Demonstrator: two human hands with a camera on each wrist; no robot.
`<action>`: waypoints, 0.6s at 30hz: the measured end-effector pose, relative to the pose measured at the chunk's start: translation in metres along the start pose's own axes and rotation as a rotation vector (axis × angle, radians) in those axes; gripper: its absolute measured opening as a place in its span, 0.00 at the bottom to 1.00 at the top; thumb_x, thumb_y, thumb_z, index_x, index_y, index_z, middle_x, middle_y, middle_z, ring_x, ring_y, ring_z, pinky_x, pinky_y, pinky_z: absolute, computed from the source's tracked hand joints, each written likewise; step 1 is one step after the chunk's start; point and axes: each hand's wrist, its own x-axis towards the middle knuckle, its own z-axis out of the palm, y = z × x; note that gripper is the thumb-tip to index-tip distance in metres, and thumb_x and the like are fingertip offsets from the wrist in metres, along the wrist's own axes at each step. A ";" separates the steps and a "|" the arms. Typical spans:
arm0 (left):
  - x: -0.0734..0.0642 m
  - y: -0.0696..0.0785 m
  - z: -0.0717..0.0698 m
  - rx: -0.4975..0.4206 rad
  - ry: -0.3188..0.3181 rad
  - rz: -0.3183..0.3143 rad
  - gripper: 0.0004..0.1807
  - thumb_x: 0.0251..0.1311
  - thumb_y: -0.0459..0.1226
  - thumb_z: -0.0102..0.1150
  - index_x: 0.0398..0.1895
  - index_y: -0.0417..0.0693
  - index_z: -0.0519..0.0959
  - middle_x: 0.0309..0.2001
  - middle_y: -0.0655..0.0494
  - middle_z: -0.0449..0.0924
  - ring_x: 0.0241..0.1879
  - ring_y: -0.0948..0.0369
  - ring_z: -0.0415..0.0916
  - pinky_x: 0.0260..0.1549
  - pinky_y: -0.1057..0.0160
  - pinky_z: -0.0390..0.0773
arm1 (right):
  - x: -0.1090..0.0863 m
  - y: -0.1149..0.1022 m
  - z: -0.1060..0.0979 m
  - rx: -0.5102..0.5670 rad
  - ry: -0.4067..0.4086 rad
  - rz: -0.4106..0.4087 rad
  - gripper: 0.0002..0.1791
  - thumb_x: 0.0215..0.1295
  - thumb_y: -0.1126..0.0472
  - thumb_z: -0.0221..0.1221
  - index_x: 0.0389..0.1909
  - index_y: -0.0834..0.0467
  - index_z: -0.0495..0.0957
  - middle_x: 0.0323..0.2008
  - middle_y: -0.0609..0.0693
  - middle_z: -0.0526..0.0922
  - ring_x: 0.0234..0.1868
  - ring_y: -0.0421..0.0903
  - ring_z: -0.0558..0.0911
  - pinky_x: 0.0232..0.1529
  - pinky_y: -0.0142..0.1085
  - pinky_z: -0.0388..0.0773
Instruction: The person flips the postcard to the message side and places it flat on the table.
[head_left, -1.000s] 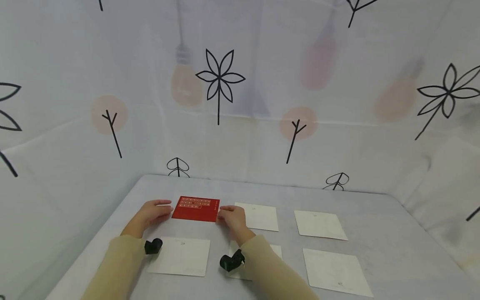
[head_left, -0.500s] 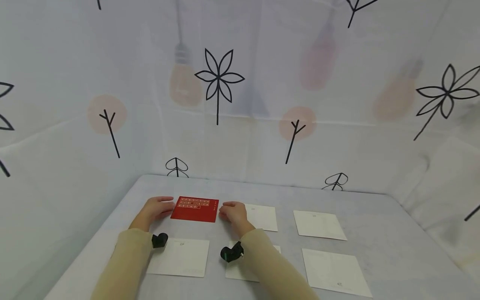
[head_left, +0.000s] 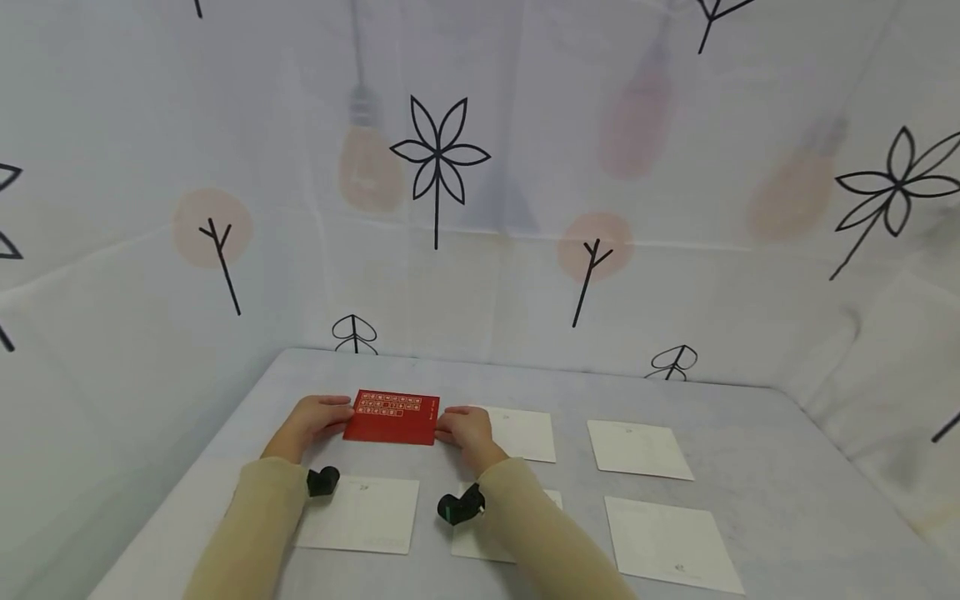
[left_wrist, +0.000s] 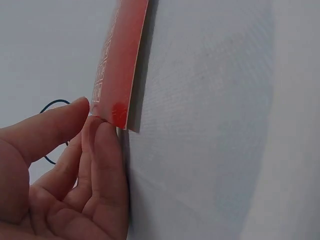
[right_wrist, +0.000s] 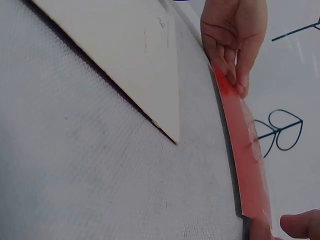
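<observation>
A flat red card (head_left: 393, 428) with rows of small pale printed squares lies at the back left of the table between both hands. My left hand (head_left: 313, 421) holds its left edge; in the left wrist view the fingertips (left_wrist: 107, 132) sit under the card's end, with the thumb (left_wrist: 70, 117) beside the corner. At the opposite edge my right hand (head_left: 468, 429) grips the card with its fingertips. Seen from the right wrist, that thumb (right_wrist: 302, 225) stands close to the card's near end. A narrow shadow runs along the long edge of the card.
Several cream cards lie flat on the white cloth: one (head_left: 525, 433) behind the right hand, one (head_left: 641, 448) farther right, one (head_left: 675, 542) front right, one (head_left: 367, 517) front left. Another (head_left: 480, 542) is partly hidden by the right forearm. A patterned curtain (head_left: 495, 308) hangs behind.
Over the last second my left hand has moved right to the card's left edge. The right hand came slightly off the right edge, then returned to it. The card has shifted very slightly.
</observation>
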 end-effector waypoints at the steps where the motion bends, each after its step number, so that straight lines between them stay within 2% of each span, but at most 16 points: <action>1: 0.000 0.000 0.000 0.000 0.002 -0.002 0.24 0.62 0.33 0.56 0.60 0.34 0.68 0.58 0.35 0.68 0.47 0.53 0.74 0.41 0.65 0.78 | 0.000 0.000 0.000 0.005 0.002 0.000 0.18 0.59 0.68 0.58 0.49 0.70 0.74 0.38 0.59 0.80 0.31 0.44 0.82 0.36 0.33 0.80; 10: 0.000 0.000 -0.003 0.000 0.028 -0.022 0.24 0.60 0.36 0.59 0.60 0.38 0.70 0.56 0.39 0.71 0.39 0.59 0.72 0.33 0.71 0.78 | -0.007 -0.003 0.004 0.012 0.012 -0.005 0.11 0.58 0.67 0.61 0.41 0.68 0.80 0.35 0.56 0.82 0.27 0.41 0.80 0.34 0.31 0.80; 14: -0.002 -0.002 -0.006 -0.011 0.009 -0.005 0.26 0.61 0.36 0.59 0.61 0.37 0.68 0.56 0.39 0.70 0.38 0.59 0.71 0.33 0.71 0.77 | -0.008 -0.004 0.006 -0.003 0.009 -0.016 0.10 0.58 0.66 0.62 0.39 0.68 0.81 0.32 0.55 0.82 0.27 0.41 0.79 0.34 0.31 0.80; 18: -0.004 -0.004 -0.011 -0.031 -0.017 0.016 0.28 0.61 0.38 0.59 0.62 0.35 0.66 0.58 0.37 0.69 0.41 0.58 0.72 0.36 0.69 0.78 | -0.008 -0.005 0.007 -0.028 0.010 -0.024 0.10 0.59 0.65 0.61 0.39 0.67 0.81 0.32 0.54 0.82 0.28 0.42 0.79 0.33 0.31 0.79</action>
